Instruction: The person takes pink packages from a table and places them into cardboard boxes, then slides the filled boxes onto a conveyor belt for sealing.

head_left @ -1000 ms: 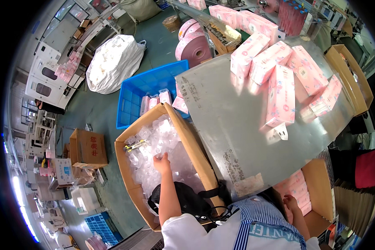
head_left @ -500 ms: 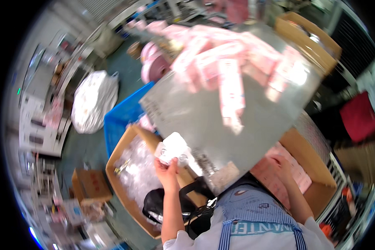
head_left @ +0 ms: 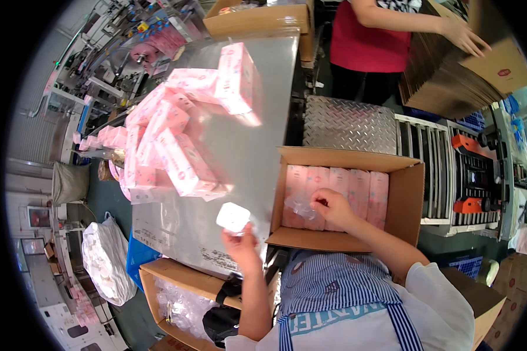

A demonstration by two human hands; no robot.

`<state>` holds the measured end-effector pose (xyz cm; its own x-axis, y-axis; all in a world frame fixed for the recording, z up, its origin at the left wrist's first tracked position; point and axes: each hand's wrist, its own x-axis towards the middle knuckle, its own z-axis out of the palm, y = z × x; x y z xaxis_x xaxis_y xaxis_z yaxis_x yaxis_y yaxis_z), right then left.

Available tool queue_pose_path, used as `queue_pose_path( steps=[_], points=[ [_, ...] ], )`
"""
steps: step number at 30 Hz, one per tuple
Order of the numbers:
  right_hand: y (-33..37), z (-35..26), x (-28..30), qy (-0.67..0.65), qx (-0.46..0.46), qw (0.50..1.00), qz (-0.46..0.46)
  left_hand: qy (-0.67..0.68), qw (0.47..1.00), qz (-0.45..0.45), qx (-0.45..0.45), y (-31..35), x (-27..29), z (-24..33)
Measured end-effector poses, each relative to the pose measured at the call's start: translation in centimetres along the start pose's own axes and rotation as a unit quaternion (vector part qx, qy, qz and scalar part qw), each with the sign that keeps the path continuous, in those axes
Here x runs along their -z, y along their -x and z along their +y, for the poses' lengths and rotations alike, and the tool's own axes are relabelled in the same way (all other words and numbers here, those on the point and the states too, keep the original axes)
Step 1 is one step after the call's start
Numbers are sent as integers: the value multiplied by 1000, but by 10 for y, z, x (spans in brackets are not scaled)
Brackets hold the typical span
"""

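Note:
My left hand (head_left: 242, 248) is closed around some white cards with rounded corners (head_left: 233, 217), held over the near edge of the metal table. Over an open carton (head_left: 405, 205) on the right, my right hand (head_left: 332, 208) pinches a crumpled clear plastic piece (head_left: 299, 206). Pink printed tissue packs (head_left: 358, 187) stand in a row inside that carton, just under the hand. More pink packs (head_left: 184, 164) lie in a loose heap on the metal table (head_left: 252, 158), one of them (head_left: 236, 79) upright at its far side.
At lower left, a carton (head_left: 158, 270) holds clear plastic pieces and a black bag (head_left: 221, 323). A blue crate (head_left: 137, 257) and white sack (head_left: 105, 257) stand beyond. A roller conveyor (head_left: 424, 169) runs right of the carton. A co-worker (head_left: 372, 35) reaches over stacked cardboard (head_left: 433, 82).
My view has turned right, bringing the carton of packs to the middle. My right hand now shows a clear plastic piece in its fingers. My left hand still holds the white cards.

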<state>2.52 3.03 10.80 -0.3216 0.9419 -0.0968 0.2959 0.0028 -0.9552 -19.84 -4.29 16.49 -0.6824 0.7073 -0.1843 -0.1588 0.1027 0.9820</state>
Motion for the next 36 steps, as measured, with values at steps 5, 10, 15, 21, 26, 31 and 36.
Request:
queue_pose_path(
  steps=[5,10,15,21,26,31,36],
  points=[
    [30,92,-4,397,20,878,-266,22,958,277,66,-34,108,10],
    [31,164,-66,265,-98,889,-359,149,945,290,29,-37,359,7],
    [62,222,-41,198,-160,906,-340,-524,785,223,244,2,348,9],
    [102,212,25,153,-377,899,-163,-583,750,213,229,0,490,-86],
    [69,194,32,0,-581,811,-68,-85,756,586,277,-56,445,-78],
    [78,212,1,371,-376,796,-296,-372,755,527,117,-92,393,-23],
    [78,261,-28,401,-406,752,-329,-472,774,410,-100,-167,375,8]
  ],
)
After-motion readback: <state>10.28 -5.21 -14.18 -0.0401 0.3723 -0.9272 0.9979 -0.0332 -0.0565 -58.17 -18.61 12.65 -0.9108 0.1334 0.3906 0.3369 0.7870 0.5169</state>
